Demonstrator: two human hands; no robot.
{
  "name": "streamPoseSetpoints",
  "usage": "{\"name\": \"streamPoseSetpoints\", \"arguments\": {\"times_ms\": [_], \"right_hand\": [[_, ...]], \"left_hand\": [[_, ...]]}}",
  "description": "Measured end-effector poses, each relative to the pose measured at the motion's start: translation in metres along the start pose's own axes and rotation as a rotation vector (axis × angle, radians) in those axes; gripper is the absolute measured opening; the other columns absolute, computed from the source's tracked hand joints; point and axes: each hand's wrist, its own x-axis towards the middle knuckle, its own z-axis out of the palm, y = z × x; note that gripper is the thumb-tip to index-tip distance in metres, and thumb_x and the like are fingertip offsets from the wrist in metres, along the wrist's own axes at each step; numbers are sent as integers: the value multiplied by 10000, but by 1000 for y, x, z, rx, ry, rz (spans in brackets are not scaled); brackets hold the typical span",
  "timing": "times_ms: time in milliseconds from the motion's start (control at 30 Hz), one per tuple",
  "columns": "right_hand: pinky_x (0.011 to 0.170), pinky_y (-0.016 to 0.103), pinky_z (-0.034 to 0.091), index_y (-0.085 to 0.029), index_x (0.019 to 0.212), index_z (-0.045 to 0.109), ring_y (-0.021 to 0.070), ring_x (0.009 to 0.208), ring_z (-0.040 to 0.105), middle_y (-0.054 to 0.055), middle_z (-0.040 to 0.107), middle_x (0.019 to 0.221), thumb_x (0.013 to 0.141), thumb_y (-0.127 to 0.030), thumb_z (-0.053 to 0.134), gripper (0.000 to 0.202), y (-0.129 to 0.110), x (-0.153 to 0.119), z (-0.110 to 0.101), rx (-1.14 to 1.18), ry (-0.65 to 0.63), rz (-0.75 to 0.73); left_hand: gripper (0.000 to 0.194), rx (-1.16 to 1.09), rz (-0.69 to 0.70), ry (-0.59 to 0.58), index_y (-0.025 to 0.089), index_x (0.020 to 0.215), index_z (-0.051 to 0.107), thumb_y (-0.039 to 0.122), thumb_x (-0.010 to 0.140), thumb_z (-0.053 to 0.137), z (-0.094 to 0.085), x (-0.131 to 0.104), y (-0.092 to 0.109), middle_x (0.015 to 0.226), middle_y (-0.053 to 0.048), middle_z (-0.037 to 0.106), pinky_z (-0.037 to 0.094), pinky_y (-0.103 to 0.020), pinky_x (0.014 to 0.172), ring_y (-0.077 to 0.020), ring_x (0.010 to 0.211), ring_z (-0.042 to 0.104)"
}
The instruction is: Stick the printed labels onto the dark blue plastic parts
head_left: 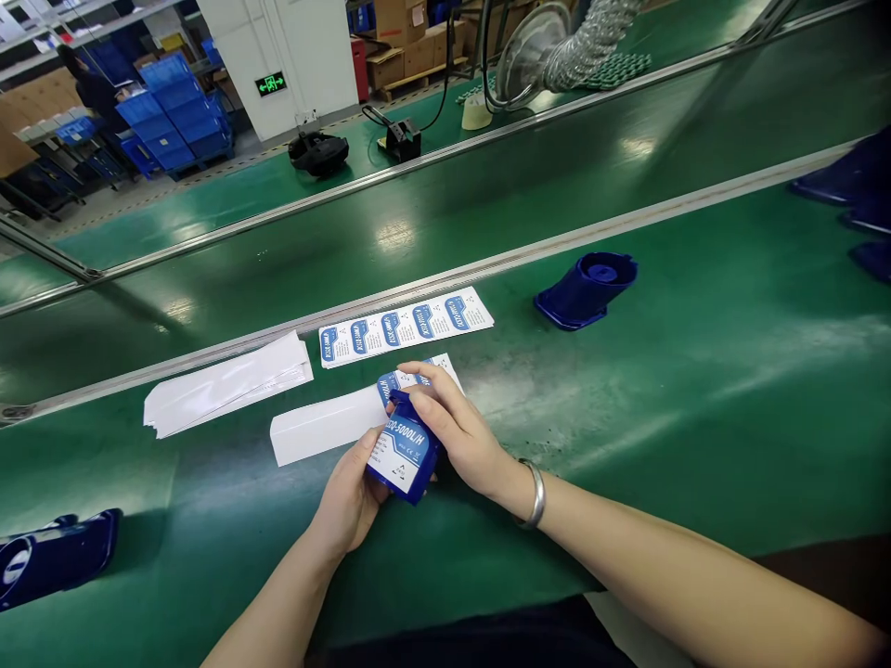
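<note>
A blue plastic housing [422, 481] with a white and blue label [402, 450] on its face is between my hands. My left hand [346, 496] grips its lower left side, thumb at the label's edge. My right hand [468, 431] is closed around its upper right side, fingers over the top edge. Just behind the housing lies a partly used label strip [327, 427], its left part bare white. Farther back rests a sheet of printed labels [407, 327]. White strips [226, 385] lie stacked to its left.
Another blue housing [588, 289] stands at the right back, and one [59, 557] lies at the far left. More blue parts [853, 186] sit at the right edge. A metal rail [515, 252] runs behind the labels. A person [97, 93] is in the background.
</note>
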Motion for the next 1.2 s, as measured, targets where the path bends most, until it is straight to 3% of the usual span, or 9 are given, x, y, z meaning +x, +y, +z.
{"name": "streamPoseSetpoints", "arguments": {"times_ms": [200, 367, 500, 600, 700, 767, 867, 1000, 1200], "right_hand": [[896, 387, 503, -203, 1390, 442, 240, 993, 641, 65, 662, 1068, 1055, -465, 497, 429, 0, 2, 0, -112, 47, -57], [931, 384, 487, -201, 1385, 450, 236, 1021, 627, 61, 658, 1071, 1048, -457, 514, 428, 3, 4, 1, -114, 73, -44], [910, 375, 489, -210, 1373, 462, 232, 997, 627, 51, 663, 1056, 1046, -467, 514, 419, 5, 4, 2, -92, 75, -15], [896, 380, 492, -217, 1367, 466, 237, 988, 631, 50, 661, 1059, 1042, -473, 519, 417, 6, 4, 1, -77, 71, -11], [917, 393, 488, -230, 1371, 470, 248, 1028, 631, 55, 650, 1089, 1044, -474, 531, 412, 6, 4, -1, -76, 58, -33], [945, 400, 482, -244, 1389, 464, 257, 1094, 615, 65, 625, 1159, 1051, -473, 536, 414, 6, 3, -3, -87, 31, -97], [1022, 426, 452, -264, 1434, 440, 278, 1205, 566, 82, 570, 1281, 1055, -497, 547, 458, 4, -2, -4, -124, -46, -261], [1043, 471, 445, -269, 1476, 411, 303, 1209, 547, 104, 528, 1338, 1051, -535, 542, 519, 3, -8, -4, -206, -158, -443], [1021, 521, 438, -251, 1455, 454, 327, 1177, 529, 113, 546, 1275, 1071, -516, 471, 467, 2, -10, -3, -261, -194, -545]], "left_hand": [[481, 151, 152, 49, 204, 1255, 695, 524, 897, 667, 0, -2, -2, 1186, -129, 720, 509, -447, 967, -337, 1102, 661], [431, 546, 361, 139, 223, 1309, 646, 418, 926, 657, -3, -3, -3, 1304, -121, 654, 463, -393, 992, -317, 1175, 605], [505, 909, 423, 98, 225, 1423, 464, 389, 959, 582, -6, -3, -7, 1339, -136, 605, 496, -426, 943, -289, 1123, 619], [678, 1007, 441, 139, 228, 1438, 396, 369, 856, 716, -7, -4, -11, 1374, -143, 563, 501, -440, 967, -304, 1190, 594], [883, 889, 428, 91, 266, 1464, 383, 400, 726, 851, -5, -6, -8, 1469, -122, 500, 447, -447, 1068, -330, 1315, 517], [768, 635, 351, 36, 278, 1453, 435, 493, 801, 780, -3, -6, -2, 1470, -102, 514, 440, -431, 1079, -321, 1328, 508], [460, 223, 150, 89, 214, 1281, 622, 533, 952, 576, 1, -3, 6, 1284, -101, 641, 498, -358, 954, -268, 1173, 600], [308, -60, -61, 87, 160, 1066, 722, 426, 921, 669, 3, 2, 9, 1002, -77, 693, 506, -297, 805, -192, 910, 635], [256, -155, -27, 56, 177, 1017, 723, 398, 888, 731, 1, -1, 0, 927, -37, 669, 507, -287, 824, -149, 861, 618]]}}
